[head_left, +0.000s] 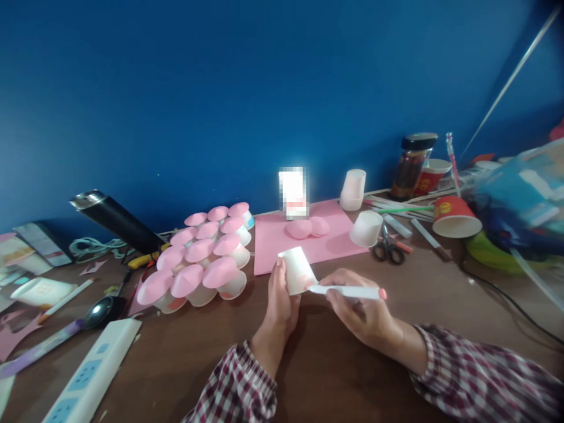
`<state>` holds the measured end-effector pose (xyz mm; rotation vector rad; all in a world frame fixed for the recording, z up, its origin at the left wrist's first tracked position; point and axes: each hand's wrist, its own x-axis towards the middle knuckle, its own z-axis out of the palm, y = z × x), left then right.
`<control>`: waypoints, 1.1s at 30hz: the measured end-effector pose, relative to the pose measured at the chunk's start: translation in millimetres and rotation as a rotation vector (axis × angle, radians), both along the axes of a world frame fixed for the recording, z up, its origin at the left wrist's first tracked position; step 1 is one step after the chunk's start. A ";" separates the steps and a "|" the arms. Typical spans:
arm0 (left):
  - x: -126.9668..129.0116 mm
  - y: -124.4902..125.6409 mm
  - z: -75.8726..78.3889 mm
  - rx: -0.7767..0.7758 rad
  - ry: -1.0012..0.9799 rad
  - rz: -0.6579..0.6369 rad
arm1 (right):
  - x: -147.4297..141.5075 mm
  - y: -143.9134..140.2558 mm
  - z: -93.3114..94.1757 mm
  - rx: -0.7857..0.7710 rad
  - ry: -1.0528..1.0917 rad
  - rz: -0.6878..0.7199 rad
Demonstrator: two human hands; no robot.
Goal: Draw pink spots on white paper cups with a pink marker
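Both hands are closed: my left hand [278, 305] holds the paper cup [298, 270] tilted, my right hand [359, 314] lays the marker [348, 291] crosswise, tip touching its side

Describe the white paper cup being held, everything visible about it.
The white paper cup is small, plain and tapered, apparently thin paper. It is tilted, its open rim facing up and left, above the brown table. A faint pink smudge marks its side near the lower edge. The left hand grips it from the left and below. The tip of a white marker with a pink end cap, held in the right hand, touches the coloured patch. Its inside cannot be seen.
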<state>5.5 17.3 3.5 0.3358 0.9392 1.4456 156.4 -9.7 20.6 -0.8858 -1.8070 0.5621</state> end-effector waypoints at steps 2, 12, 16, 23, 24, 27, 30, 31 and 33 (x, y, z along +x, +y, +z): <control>-0.5 0.7 1.5 0.031 -0.024 -0.039 | -0.5 1.2 -1.8 -0.038 0.067 -0.051; -2.3 0.2 4.1 0.040 -0.050 -0.167 | -2.2 3.6 -3.3 -0.141 0.179 -0.051; -2.8 -0.3 2.5 0.045 -0.058 -0.184 | -3.5 2.9 -2.0 -0.154 0.210 -0.049; -3.7 0.9 2.8 0.048 -0.059 -0.204 | -2.8 3.3 -3.2 -0.157 0.189 -0.046; -3.7 1.0 2.7 0.045 -0.059 -0.199 | -2.5 3.5 -3.8 -0.157 0.179 -0.045; -3.8 1.5 2.3 0.043 -0.056 -0.186 | -1.8 4.2 -5.1 -0.155 0.143 -0.034; -4.2 2.2 2.1 0.049 -0.059 -0.184 | -1.6 4.5 -5.5 -0.155 0.127 -0.028; -4.3 2.4 2.1 0.050 -0.061 -0.185 | -1.6 4.4 -5.6 -0.156 0.126 -0.030; -4.5 2.6 2.1 0.048 -0.063 -0.185 | -1.6 4.1 -5.6 -0.159 0.132 -0.043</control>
